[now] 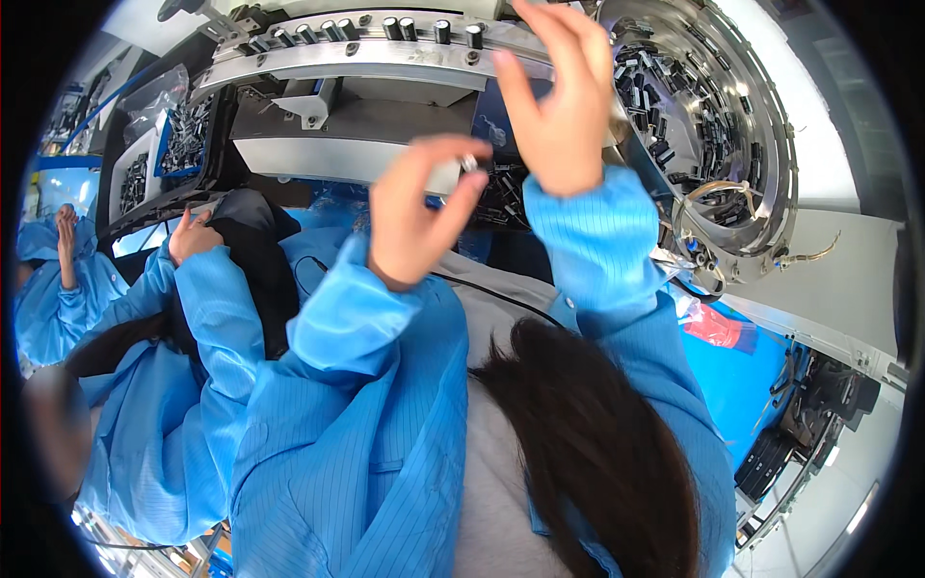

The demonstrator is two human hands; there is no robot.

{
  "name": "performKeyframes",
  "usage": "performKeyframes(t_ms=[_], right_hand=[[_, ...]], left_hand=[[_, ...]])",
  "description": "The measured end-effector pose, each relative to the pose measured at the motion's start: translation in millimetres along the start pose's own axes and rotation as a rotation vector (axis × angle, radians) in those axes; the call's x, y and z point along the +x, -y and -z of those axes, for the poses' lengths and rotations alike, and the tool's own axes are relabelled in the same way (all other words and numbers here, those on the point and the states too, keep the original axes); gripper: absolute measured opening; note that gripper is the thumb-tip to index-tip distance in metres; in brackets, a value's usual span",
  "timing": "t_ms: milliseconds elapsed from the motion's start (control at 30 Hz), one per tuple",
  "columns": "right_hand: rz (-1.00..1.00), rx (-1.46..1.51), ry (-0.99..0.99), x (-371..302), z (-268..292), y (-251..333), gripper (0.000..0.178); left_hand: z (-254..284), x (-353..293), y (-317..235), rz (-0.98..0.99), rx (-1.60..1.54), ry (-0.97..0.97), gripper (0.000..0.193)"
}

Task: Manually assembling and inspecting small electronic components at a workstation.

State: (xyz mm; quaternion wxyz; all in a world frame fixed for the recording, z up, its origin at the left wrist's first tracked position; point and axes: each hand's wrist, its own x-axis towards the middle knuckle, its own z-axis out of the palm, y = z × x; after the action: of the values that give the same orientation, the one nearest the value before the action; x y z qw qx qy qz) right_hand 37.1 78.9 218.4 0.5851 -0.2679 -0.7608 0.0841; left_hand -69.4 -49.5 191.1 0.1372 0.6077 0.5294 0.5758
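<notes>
My left hand (412, 214) is raised in front of the metal rail, its thumb and forefinger pinched around a small capacitor (469, 163) with a silvery end. Most of that part is hidden by the fingers. My right hand (567, 114) reaches over the right end of the rail (376, 69), fingers spread and holding nothing that I can see. Along the rail stands a row of black capacitors with pale tops, the rightmost one (474, 37) closest to my right hand. Below the rail, a dark heap of similar capacitors (503, 197) shows between my wrists.
A round metal feeder bowl (782, 144) with many black capacitors stands to the right, wires at its near edge. At the left are bins, one with a blue rim (183, 171). Co-workers in blue sit at the left, one hand (193, 237) near the bins.
</notes>
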Motion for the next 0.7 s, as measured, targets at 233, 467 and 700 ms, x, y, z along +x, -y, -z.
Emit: performKeyframes(t_ms=[233, 467, 700], right_hand=[[-0.277, 0.147, 0.403, -142.3, 10.9, 9.7, 0.015], [-0.316, -0.485, 0.821, -223.0, 5.5, -65.3, 0.026], [-0.252, -0.677, 1.059, -225.5, -10.6, -74.6, 0.017]], left_hand=[[18.6, 120.4, -7.1, -0.418, 0.258, 0.028, 0.018], [11.3, 148.6, -11.7, -0.189, 0.529, 0.341, 0.012], [12.7, 144.8, -10.7, -0.257, 0.691, 0.288, 0.012]])
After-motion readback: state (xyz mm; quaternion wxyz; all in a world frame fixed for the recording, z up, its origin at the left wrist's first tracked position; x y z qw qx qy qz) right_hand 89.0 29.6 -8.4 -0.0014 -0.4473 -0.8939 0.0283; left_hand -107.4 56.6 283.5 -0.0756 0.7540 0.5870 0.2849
